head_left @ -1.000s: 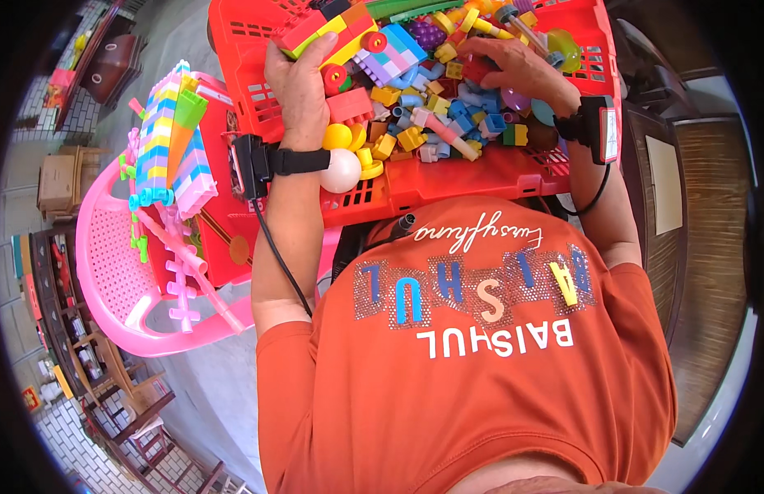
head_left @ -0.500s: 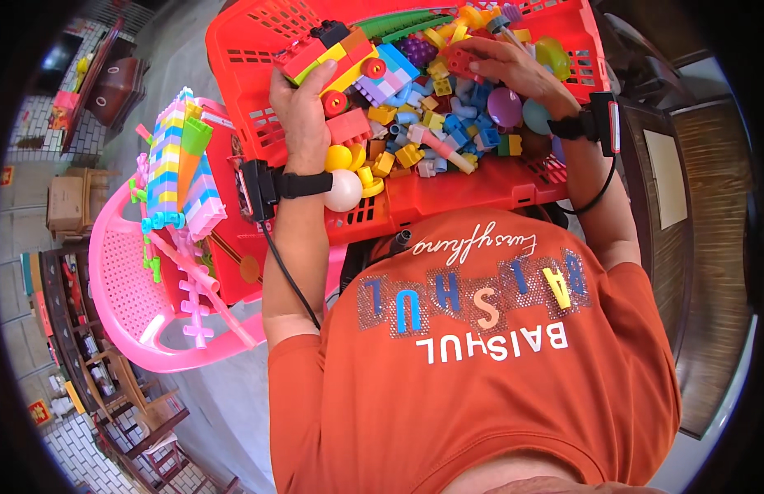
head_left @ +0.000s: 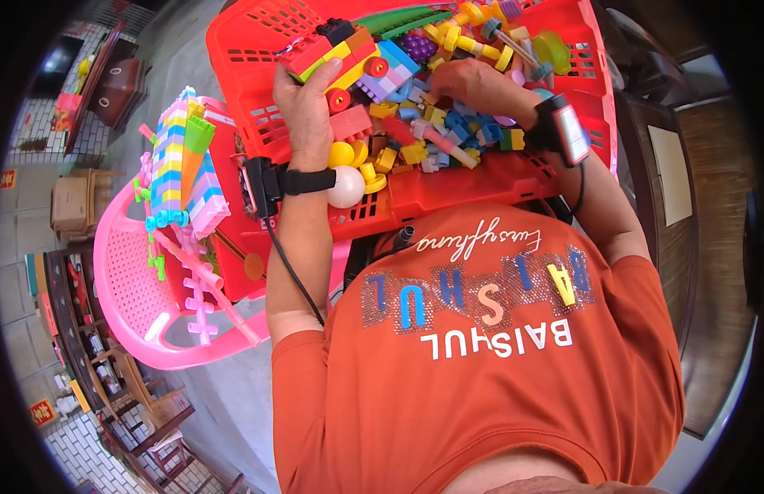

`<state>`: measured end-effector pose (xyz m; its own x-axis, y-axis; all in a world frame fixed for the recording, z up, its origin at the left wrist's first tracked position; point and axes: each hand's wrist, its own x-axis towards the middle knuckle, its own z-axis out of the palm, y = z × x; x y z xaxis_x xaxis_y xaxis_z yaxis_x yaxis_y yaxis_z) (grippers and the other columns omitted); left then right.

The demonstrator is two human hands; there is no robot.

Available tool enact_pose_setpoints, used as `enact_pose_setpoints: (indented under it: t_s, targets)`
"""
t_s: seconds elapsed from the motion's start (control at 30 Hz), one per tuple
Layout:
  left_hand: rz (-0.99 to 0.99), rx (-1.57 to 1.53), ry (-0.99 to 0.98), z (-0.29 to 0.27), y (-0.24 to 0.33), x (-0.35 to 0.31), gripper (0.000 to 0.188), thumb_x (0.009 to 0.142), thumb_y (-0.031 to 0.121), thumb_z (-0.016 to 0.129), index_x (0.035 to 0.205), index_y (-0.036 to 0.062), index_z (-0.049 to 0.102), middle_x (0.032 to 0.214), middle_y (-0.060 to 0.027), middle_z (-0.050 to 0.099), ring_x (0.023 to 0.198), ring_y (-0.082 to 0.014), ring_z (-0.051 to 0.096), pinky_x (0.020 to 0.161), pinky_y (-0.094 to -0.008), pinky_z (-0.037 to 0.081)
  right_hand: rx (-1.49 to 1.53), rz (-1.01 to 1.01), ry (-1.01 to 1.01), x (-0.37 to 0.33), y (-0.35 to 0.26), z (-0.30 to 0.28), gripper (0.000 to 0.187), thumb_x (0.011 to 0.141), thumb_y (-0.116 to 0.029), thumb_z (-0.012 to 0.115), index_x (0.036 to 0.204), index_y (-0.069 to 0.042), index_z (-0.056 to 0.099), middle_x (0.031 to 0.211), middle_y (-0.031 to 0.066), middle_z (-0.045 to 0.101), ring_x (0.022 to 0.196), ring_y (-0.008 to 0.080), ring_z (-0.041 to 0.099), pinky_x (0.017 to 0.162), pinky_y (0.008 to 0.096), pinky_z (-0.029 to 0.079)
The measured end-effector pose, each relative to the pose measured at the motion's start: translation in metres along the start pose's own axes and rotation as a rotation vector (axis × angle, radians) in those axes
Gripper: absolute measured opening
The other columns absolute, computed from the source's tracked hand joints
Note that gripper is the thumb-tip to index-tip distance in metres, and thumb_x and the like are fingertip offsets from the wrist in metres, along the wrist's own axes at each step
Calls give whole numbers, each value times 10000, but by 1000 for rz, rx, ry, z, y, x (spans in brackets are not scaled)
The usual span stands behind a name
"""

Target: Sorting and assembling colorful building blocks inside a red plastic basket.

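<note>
My left hand (head_left: 304, 107) grips a toy car (head_left: 349, 62) built of red, yellow, orange and blue blocks, with round red wheels and a black piece on top. It is held over the left part of a red plastic basket (head_left: 514, 188). My right hand (head_left: 468, 86) reaches down into the loose building blocks (head_left: 460, 132) in the middle of the basket. Its fingers point down and are mostly hidden, so I cannot see what they hold. A pink-red block (head_left: 351, 122) and a white ball (head_left: 347, 188) lie near my left wrist.
A pink plastic chair (head_left: 135, 329) stands at the left, bearing a striped block structure (head_left: 172, 165) and pink and green linked pieces. Yellow wheel pieces (head_left: 456, 39), a purple bumpy toy (head_left: 417, 47) and a yellow-green translucent toy (head_left: 552, 51) lie toward the basket's far side.
My right hand has moved left and down into the blocks; the red block seen in its fingers earlier no longer shows there. My left hand still holds the toy car, nearly unmoved.
</note>
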<state>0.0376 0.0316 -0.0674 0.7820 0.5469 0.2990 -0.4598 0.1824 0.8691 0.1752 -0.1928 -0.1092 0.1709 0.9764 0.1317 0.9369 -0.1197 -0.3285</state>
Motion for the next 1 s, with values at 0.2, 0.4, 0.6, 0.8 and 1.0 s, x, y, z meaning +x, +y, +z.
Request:
enact_pose_setpoints:
  t_s: [0.2, 0.4, 0.6, 0.8, 1.0]
  targets:
    - [-6, -14, 21, -4, 2, -6, 316, 753, -18, 709, 1027, 25, 558, 988, -63, 641, 857, -148, 630, 779, -286, 523, -445, 155, 157, 0, -35, -4, 115, 729, -120, 587, 795, -127, 681, 971, 54, 517, 976, 218, 522, 811, 336, 417]
    - [19, 21, 7, -6, -3, -2, 312, 751, -6, 717, 1018, 33, 562, 981, -56, 643, 856, -140, 627, 770, -272, 518, -573, 116, 110, 0, -27, 4, 104, 706, -134, 604, 774, -153, 680, 952, 48, 506, 977, 208, 511, 802, 344, 409]
    - [28, 15, 15, -7, 0, -3, 319, 750, 0, 719, 1026, 33, 562, 986, -55, 643, 869, -138, 627, 772, -271, 517, 607, 365, 271, 3, -28, -15, 80, 777, -108, 634, 856, -111, 618, 834, 19, 584, 813, 138, 574, 740, 268, 436]
    - [18, 19, 9, -1, 2, -4, 308, 753, -5, 706, 1021, 23, 556, 997, -65, 637, 883, -146, 626, 788, -281, 518, 1373, 214, 307, -17, -16, -31, 123, 869, -127, 621, 958, -57, 574, 859, 15, 620, 830, 112, 597, 754, 235, 475]
    - [-85, -42, -57, -1, 5, -6, 345, 741, -22, 689, 1060, 29, 566, 1028, -67, 638, 930, -162, 625, 831, -298, 514, 1535, 45, 259, -19, -15, -33, 172, 888, -185, 612, 1011, -72, 573, 994, 74, 634, 887, 137, 615, 812, 268, 483]
